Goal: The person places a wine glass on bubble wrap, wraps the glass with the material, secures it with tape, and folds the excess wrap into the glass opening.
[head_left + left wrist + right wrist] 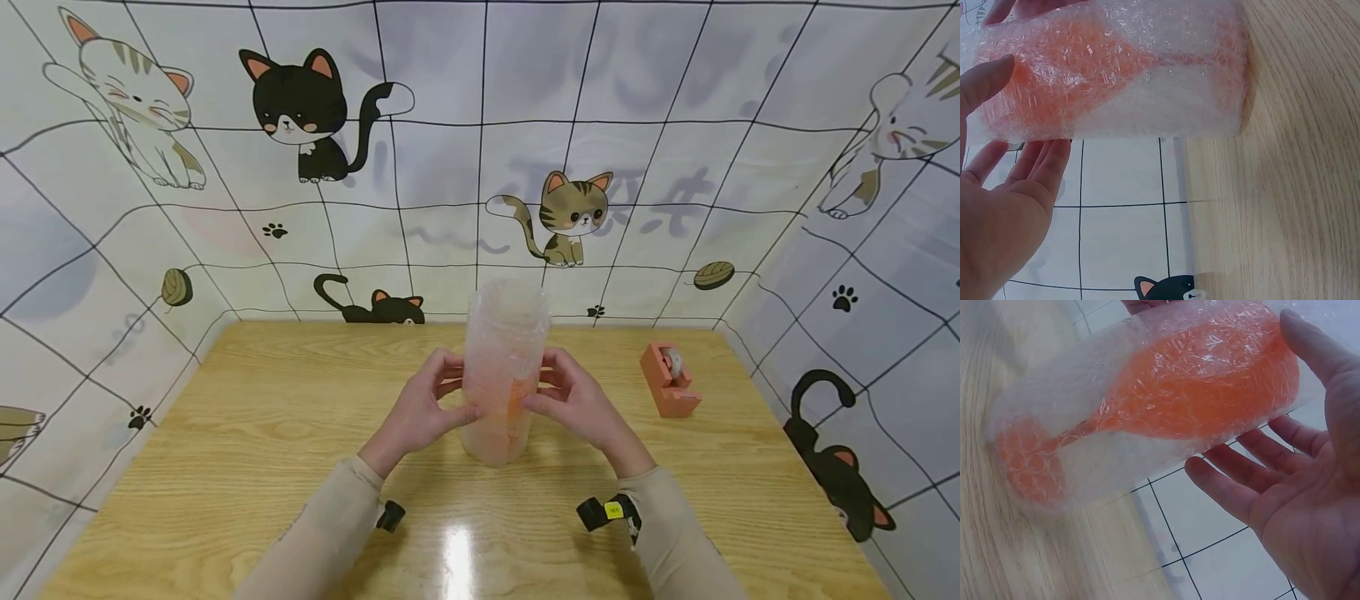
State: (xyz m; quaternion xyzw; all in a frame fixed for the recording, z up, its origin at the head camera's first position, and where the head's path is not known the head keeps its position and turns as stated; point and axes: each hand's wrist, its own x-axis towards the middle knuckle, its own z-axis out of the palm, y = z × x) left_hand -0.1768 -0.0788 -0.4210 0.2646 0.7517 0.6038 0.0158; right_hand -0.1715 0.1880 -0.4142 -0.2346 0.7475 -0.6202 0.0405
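Observation:
An orange stemmed glass (1191, 394) shows through a roll of clear bubble wrap (504, 325). The wrapped bundle stands upright on the wooden table (315, 383), its top rising against the patterned wall. My left hand (420, 408) grips it from the left, with the thumb on the near side and the fingers round the far side. From the right, my right hand (581, 404) holds it the same way at about the same height. The right wrist view shows the glass's bowl, thin stem and round foot inside the wrap.
A coral tape dispenser (670, 387) with a roll of tape sits on the table to the right of the bundle. Grid-lined sheeting (442, 158) printed with cartoon cats encloses the table at the back and both sides.

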